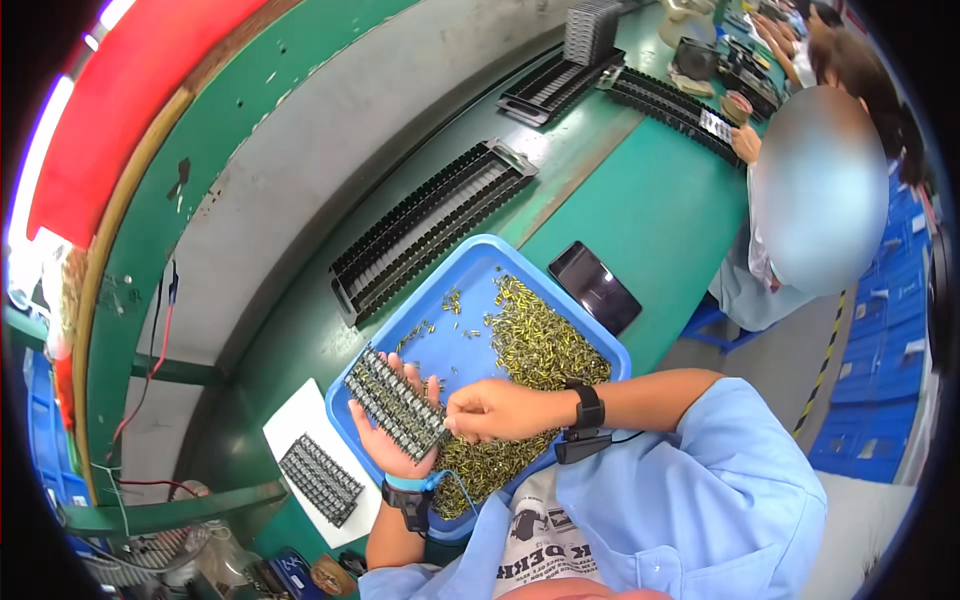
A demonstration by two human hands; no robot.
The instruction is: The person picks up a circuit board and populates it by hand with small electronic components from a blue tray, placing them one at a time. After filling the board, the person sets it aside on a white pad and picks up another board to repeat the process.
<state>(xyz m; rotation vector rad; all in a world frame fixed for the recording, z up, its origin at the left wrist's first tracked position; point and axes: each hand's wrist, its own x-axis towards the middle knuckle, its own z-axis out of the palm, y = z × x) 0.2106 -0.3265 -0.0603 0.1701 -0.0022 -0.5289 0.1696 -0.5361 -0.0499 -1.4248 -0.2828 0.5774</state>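
My left hand, palm up, holds a dark rectangular board panel covered in rows of small silvery and dark parts. Its fingertips show past the panel's far edge and the thumb lies at the near side. My right hand is closed in a pinch at the panel's right end; what is between its fingers is too small to make out. Both hands are over a blue plastic tray, which holds a large heap of tiny yellow-and-dark cylindrical components, with some scattered on the tray's bare floor.
Left of the tray, a similar panel rests on a white sheet. Beyond the tray stands a black slotted rack; a phone lies right. Farther back are more racks and a co-worker seated at the green bench.
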